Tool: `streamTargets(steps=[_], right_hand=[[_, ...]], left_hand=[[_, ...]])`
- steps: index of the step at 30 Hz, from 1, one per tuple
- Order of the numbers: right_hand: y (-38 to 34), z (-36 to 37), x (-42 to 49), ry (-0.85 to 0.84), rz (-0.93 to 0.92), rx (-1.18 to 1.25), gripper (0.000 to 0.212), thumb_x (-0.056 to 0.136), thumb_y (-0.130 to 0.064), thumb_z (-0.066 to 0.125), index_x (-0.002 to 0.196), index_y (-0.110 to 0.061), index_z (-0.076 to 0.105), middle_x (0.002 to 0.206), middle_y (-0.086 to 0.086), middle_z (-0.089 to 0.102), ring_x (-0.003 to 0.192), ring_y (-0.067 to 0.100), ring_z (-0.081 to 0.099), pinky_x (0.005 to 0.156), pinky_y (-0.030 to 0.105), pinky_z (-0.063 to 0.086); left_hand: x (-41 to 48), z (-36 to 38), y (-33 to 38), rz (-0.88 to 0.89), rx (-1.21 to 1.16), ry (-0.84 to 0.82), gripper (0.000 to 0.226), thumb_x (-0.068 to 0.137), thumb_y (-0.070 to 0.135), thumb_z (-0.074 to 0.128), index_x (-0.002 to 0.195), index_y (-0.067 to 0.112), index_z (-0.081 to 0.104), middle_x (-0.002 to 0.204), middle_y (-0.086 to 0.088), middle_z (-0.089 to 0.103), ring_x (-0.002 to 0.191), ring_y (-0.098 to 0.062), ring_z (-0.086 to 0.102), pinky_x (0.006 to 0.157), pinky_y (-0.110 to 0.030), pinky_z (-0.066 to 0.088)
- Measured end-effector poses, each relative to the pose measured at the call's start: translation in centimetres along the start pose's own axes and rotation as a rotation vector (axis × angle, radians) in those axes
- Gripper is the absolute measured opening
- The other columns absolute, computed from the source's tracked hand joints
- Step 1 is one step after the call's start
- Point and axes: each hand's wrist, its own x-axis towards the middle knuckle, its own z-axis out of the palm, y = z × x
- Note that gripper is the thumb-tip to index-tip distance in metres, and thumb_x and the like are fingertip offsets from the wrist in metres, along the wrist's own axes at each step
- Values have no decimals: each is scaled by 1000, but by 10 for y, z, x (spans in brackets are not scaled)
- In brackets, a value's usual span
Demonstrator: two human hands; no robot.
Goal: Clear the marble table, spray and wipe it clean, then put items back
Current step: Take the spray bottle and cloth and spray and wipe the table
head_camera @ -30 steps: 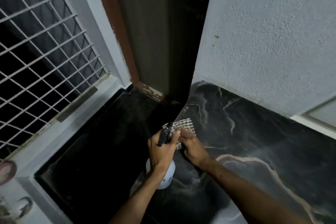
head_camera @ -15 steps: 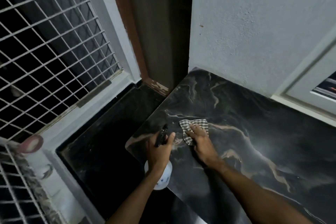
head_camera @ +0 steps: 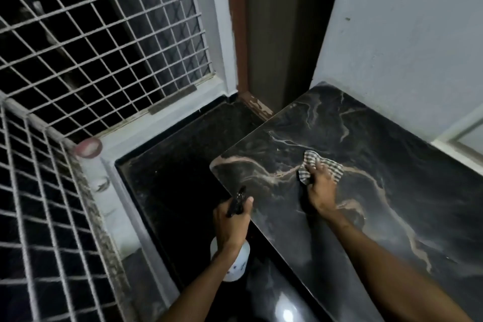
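Note:
The black marble table [head_camera: 386, 217] with tan veins fills the right half of the view. My right hand [head_camera: 320, 189] presses a checked cloth [head_camera: 330, 166] flat on the marble, a little in from its left edge. My left hand [head_camera: 231, 222] grips a white spray bottle [head_camera: 236, 265] by its black trigger head, held upright just off the table's left edge, above the floor. Nothing else lies on the marble that I can see.
A dark glossy floor [head_camera: 177, 178] lies left of the table. White metal grilles [head_camera: 99, 42] close off the left side. A brown door frame [head_camera: 235, 34] and a textured white wall [head_camera: 407, 34] stand behind the table. A small round pink object [head_camera: 88, 148] sits on the ledge.
My right hand has slid the cloth to the right, farther onto the marble. The left hand with the bottle has stayed at the table's left edge. My view has shifted left and down.

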Motion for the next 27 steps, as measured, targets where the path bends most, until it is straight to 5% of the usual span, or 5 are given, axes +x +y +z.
streamTargets(steps=[4,9,14,22,27], right_hand=[[-44,64,-6,-252,-430,-86,63,82,-4,33,141,-14,53,158,12,35,149,36,24,121,50,17],[-87,72,65,-110,-86,-109,61,84,-19,40,143,-12,51,160,16,30,148,39,24,120,53,20],[-139,132,12,-317,-568,-69,74,75,-2,42,146,-21,47,162,2,27,153,20,10,125,41,5],[-131,129,-19,-256,-533,-112,85,75,7,54,152,-24,37,165,0,20,154,22,8,125,42,4],[-64,55,2,1,11,4,71,76,-19,34,145,-16,49,161,8,29,151,32,21,124,46,15]], left_hand=[[24,-21,-14,46,31,48,24,85,34,82,73,13,77,64,2,72,65,-12,69,63,-27,52],[60,-54,-28,63,49,60,34,86,33,81,60,20,64,55,6,62,57,-7,63,55,-16,43],[84,-72,-31,130,47,75,37,87,28,81,60,15,59,53,5,57,57,-11,61,53,-23,44],[87,-69,-33,165,68,44,27,84,27,83,67,13,68,60,3,66,60,-14,65,62,-35,55],[66,-51,-24,158,31,-19,35,85,32,81,62,14,62,55,3,63,57,-17,64,61,-37,54]])
